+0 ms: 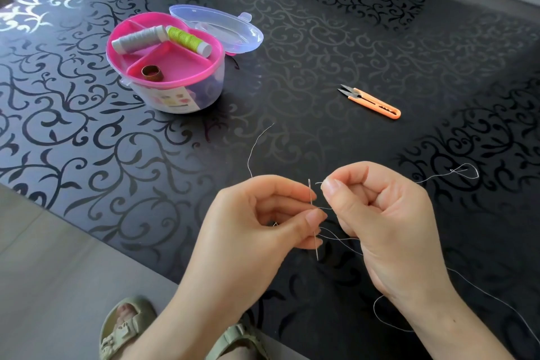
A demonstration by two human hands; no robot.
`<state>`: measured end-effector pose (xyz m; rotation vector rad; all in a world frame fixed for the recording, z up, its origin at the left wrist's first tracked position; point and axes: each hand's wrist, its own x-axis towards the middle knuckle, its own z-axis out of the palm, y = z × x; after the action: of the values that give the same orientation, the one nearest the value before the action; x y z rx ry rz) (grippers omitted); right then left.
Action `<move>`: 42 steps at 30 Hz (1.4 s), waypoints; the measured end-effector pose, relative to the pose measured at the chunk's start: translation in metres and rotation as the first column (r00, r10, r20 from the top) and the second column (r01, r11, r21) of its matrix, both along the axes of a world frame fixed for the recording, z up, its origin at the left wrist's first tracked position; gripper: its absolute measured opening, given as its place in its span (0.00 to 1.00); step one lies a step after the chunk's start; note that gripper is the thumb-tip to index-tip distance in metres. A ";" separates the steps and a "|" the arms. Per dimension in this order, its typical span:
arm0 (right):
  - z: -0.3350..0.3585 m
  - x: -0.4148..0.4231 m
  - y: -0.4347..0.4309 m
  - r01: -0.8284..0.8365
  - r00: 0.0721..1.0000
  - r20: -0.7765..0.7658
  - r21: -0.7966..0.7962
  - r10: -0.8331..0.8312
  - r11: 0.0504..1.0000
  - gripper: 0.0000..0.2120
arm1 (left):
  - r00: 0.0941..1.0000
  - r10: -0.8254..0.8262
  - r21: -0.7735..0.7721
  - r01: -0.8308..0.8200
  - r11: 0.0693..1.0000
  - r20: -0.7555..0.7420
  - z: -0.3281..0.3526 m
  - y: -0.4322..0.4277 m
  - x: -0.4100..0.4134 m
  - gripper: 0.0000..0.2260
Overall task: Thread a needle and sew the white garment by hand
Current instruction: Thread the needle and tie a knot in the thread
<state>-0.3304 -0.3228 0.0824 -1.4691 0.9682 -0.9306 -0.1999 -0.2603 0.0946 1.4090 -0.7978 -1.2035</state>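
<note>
My left hand (257, 225) pinches a thin steel needle (311, 199) upright between thumb and fingers, eye at the top. My right hand (377, 213) pinches the end of a pale grey thread (319, 183) between thumb and forefinger, the tip just right of the needle's eye. The thread trails in loose loops under my right hand, off to the right and down past my right wrist. Another strand rises left of the needle. No white garment is in view.
A pink sewing box (163, 67) with its clear lid (222, 28) open holds a grey spool (137, 39), a green spool (187, 38) and a brass thimble (152, 73). Orange thread snips (371, 101) lie on the black patterned table (321, 38). My sandalled feet (125, 327) show below the table edge.
</note>
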 end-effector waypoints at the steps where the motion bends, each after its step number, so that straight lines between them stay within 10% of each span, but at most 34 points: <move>1: -0.001 0.000 0.001 0.009 1.000 -0.014 -0.024 -0.009 1.000 0.07 | 1.000 -0.002 0.003 0.002 1.000 -0.016 0.000 0.000 0.000 0.06; 20: -0.005 0.000 0.007 0.030 0.984 -0.156 -0.351 -0.090 0.936 0.05 | 0.999 -0.014 -0.005 0.014 1.000 -0.034 0.006 0.001 -0.001 0.08; 42: -0.005 -0.001 0.007 -0.002 0.981 -0.183 -0.373 -0.071 0.928 0.04 | 0.999 -0.035 -0.021 0.035 0.999 -0.005 0.005 0.001 0.000 0.07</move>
<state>-0.3309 -0.3155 0.0772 -1.8972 0.9965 -1.0528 -0.1997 -0.2591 0.0995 1.3794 -0.8324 -1.2221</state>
